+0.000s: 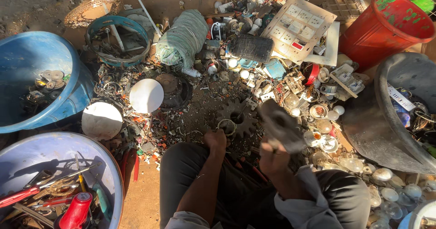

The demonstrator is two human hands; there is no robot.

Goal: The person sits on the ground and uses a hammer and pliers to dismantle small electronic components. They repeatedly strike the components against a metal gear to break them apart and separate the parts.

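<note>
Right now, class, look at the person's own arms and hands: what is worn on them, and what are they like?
Both forearms are bare. Light grey-white sleeves are rolled or pushed up near the elbows, the right sleeve bunched in folds, the left sleeve just visible at the bottom edge. The left hand and right hand wear no gloves; no rings or watch can be seen.

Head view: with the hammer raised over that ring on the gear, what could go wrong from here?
The left hand pinches the metal ring on the gear right where the hammer in the right hand would likely land, so fingers could be struck. A blow might fling fragments toward the legs. Glass bulbs lie close by and could shatter.
</note>
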